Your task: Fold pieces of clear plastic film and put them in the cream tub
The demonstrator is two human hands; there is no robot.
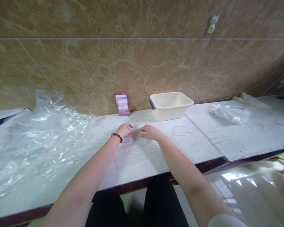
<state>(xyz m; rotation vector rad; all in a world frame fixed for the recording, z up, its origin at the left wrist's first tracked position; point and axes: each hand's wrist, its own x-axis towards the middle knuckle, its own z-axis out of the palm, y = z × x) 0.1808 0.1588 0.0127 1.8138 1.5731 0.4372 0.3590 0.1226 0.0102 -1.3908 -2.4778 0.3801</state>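
Both my hands rest close together on the white table (156, 157), far from the front edge. My left hand (124, 129), with a red bead bracelet at the wrist, has its fingers curled in a pinch on a small clear plastic piece (136, 133) that lies between the hands. My right hand (148, 131) has its fingers bent and pinched on the other side of that same piece. The piece is transparent and hard to make out against the table.
A cream plastic tub (170, 105) stands by the wall just behind my right hand. A small red and white box (122, 103) leans on the brown tiled wall. A large crumpled clear plastic sheet (38, 138) covers the table's left; a smaller clear bag (229, 113) lies at right.
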